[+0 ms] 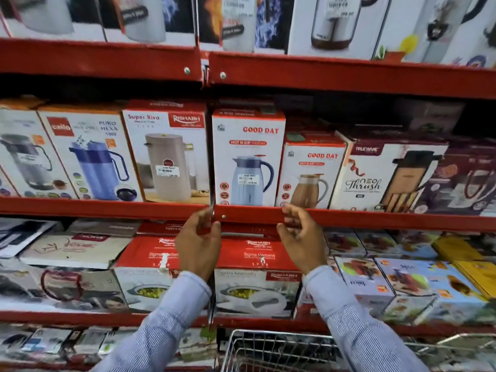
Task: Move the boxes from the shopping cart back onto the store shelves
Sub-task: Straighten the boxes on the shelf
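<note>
A white and red "Good Day" box with a blue jug pictured stands upright on the middle red shelf, between a "Super Riva" box and a smaller "Good Day" box. My left hand and my right hand hover just below that box, in front of the shelf's edge, fingers curled and apart, holding nothing. The wire shopping cart sits at the bottom; no box shows in its visible part.
Jug and flask boxes fill the top and middle shelves. Red and white casserole boxes and other flat boxes lie on the lower shelf. A metal upright divides the shelf bays right beside my left hand.
</note>
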The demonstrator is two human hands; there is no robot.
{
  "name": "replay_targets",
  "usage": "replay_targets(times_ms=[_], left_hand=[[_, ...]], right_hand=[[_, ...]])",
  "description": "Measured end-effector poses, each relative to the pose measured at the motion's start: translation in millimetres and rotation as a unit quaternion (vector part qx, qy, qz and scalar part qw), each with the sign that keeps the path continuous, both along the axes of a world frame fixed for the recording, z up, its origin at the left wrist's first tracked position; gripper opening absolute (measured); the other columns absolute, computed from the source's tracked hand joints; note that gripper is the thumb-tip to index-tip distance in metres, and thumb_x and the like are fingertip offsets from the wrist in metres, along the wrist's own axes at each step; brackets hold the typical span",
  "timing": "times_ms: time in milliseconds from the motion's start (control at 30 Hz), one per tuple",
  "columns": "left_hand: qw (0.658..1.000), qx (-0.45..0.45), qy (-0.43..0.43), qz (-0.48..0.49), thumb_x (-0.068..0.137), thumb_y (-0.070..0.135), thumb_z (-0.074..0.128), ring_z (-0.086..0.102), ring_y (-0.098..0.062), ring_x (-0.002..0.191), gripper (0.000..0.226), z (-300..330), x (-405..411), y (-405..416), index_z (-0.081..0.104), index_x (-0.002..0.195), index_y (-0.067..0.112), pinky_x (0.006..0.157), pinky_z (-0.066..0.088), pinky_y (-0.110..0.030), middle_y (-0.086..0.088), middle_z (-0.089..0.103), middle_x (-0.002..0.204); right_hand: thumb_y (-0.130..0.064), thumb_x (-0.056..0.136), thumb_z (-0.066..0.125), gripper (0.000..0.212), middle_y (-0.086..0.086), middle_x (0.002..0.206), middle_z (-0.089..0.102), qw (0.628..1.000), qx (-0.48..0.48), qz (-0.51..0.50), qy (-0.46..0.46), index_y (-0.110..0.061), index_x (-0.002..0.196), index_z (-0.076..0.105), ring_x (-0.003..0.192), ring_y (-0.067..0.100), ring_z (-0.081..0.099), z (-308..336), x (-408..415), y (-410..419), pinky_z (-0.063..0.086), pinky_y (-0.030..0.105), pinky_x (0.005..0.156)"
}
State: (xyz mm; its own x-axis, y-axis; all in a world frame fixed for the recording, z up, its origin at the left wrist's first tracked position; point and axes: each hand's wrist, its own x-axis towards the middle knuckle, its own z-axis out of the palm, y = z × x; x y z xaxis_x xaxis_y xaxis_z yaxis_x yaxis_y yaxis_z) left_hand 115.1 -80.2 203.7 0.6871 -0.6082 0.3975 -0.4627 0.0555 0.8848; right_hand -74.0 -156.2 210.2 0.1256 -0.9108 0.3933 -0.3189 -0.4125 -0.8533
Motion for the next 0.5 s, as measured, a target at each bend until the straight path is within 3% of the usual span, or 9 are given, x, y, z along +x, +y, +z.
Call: replay_targets(times_ms=[100,167,300,367,500], left_hand=[[0.999,0.017,-0.022,-0.015,0.08,0.024,0.069,0.069,-0.02,0.084,0.034,20.4,10.6,-20.9,0.068,0.113,0.014,0.081,0.053,-0.025,-0.002,0.074,0.093],[0.999,0.035,-0.03,-0.028,0.08,0.025,0.069,0.07,-0.019,0.092,0.043,23.0,13.7,-29.1,0.065,0.121,0.011,0.092,0.054,-0.031,-0.006,0.075,0.107],[0.994,0.096,-0.027,-0.053,0.081,0.025,0.068,0.068,-0.018,0.103,0.052,20.0,15.5,-35.5,0.06,0.129,0.008,0.103,0.042,-0.024,-0.009,0.071,0.12],[0.99,0.122,-0.029,-0.067,0.08,0.029,0.067,0.067,-0.021,0.109,0.052,12.6,15.8,-34.4,0.06,0.129,0.011,0.098,0.04,-0.02,-0.007,0.07,0.122],[0.988,0.139,-0.007,-0.061,0.076,0.033,0.067,0.07,-0.018,0.103,0.052,7.1,18.6,-38.2,0.063,0.125,0.017,0.095,0.045,-0.022,-0.004,0.074,0.116]], right_hand=[[-0.012,0.084,0.068,0.049,-0.003,0.118,0.06,0.999,0.027,0.01,0.028,-0.011,0.13,0.054,0.104,0.007,0.056,20.9,22.7,-15.4,0.044,0.005,0.072],[-0.014,0.083,0.068,0.049,0.004,0.122,0.062,0.997,0.038,0.003,0.061,-0.011,0.131,0.054,0.105,0.01,0.055,24.8,27.9,-22.2,0.044,0.012,0.078],[-0.015,0.084,0.067,0.047,0.008,0.123,0.065,0.995,0.056,-0.012,0.077,-0.011,0.129,0.056,0.1,0.01,0.055,21.8,29.0,-24.7,0.042,0.014,0.077],[-0.017,0.083,0.067,0.048,0.008,0.123,0.065,0.994,0.072,-0.005,0.086,-0.012,0.129,0.056,0.098,0.011,0.057,12.6,29.1,-22.6,0.044,0.019,0.08],[-0.016,0.083,0.066,0.046,0.006,0.12,0.066,0.99,0.1,0.008,0.099,-0.014,0.128,0.056,0.095,0.012,0.059,12.2,26.9,-27.1,0.046,0.023,0.083]])
